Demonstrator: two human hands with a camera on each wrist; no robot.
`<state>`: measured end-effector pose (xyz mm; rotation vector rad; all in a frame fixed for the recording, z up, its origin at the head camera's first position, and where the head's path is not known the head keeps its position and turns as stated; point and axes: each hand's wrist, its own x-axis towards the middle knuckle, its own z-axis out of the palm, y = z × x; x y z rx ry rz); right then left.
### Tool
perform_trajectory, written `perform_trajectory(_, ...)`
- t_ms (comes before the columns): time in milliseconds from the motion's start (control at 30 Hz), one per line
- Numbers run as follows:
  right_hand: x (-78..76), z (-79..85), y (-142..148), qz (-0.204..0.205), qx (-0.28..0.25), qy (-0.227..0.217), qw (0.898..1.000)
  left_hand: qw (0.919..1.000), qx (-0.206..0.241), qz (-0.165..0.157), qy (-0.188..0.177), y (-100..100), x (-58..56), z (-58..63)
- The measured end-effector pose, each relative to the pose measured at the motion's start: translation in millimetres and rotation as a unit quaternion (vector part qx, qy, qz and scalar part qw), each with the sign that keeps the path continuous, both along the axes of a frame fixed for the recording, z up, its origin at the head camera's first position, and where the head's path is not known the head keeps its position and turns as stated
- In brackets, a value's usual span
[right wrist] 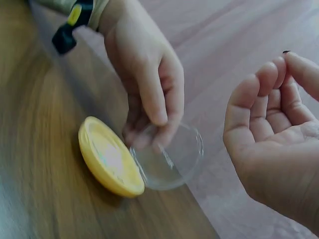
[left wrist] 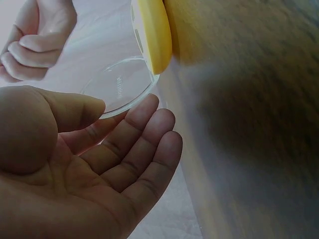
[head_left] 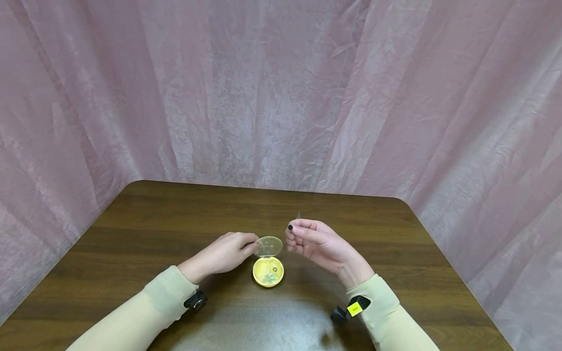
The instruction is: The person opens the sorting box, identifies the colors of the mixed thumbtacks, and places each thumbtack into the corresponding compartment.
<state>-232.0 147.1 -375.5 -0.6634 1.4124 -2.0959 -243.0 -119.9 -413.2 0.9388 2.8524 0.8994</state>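
A small round yellow case (head_left: pixel 261 281) sits on the table, its hinged clear lid (head_left: pixel 269 246) raised. Inside lie several tiny pieces, some ring-like, too small to name. My left hand (head_left: pixel 228 251) pinches the lid's edge between thumb and forefinger; its other fingers extend beyond the lid in the left wrist view. To the right of the case and above the table, my right hand (head_left: pixel 320 246) pinches a small thing with a dark round end (head_left: pixel 290 227) between thumb and forefinger. A thin greyish tip shows above those fingers; most of the thing is hidden.
The brown wooden table (head_left: pixel 175 209) has rounded far corners. A pink curtain (head_left: pixel 281 97) hangs behind it. Each wrist wears a black strap with a camera; the right strap bears a yellow label (head_left: pixel 354 309).
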Motion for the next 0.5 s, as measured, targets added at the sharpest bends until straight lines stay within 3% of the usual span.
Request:
perform_trajectory(267, 9.2, 5.4, -5.4, 0.098, -0.055, 0.008, 0.994, 1.0, 0.001, 0.0, 0.003, -0.3, 0.1, -1.0)
perform_trajectory(500, 16.7, 10.0, -9.0, 0.118, -0.051, 0.025, 0.991, 1.0, 0.001, -0.001, 0.002, -0.3, 0.9, -0.3)
